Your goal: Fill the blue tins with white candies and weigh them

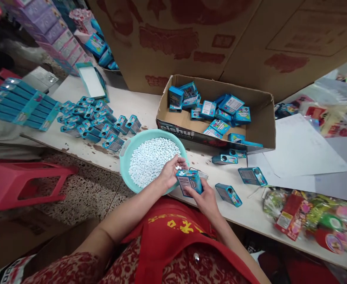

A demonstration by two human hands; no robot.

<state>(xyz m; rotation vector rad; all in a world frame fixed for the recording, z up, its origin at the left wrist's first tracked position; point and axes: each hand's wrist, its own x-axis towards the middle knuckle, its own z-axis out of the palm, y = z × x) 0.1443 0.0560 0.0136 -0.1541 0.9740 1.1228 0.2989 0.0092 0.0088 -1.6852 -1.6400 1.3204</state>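
Over the right rim of a mint-green basin (125,173), my left hand (171,172) is cupped around a few small white candies (178,168). White candies (152,159) of the same kind fill much of the basin. My right hand (206,198) grips a small blue box (189,184), thumb across its printed face. White pieces show at the box's top, right beside my left fingers. A flat, pale-edged object (201,174) lies partly hidden behind the box.
An open carton (173,132) holds several blue boxes. More boxes (92,118) stand left of the basin, and some (228,194) lie to the right. White paper sheets (303,150) and bagged goods (309,221) occupy the right side. A red stool (28,185) is at left.
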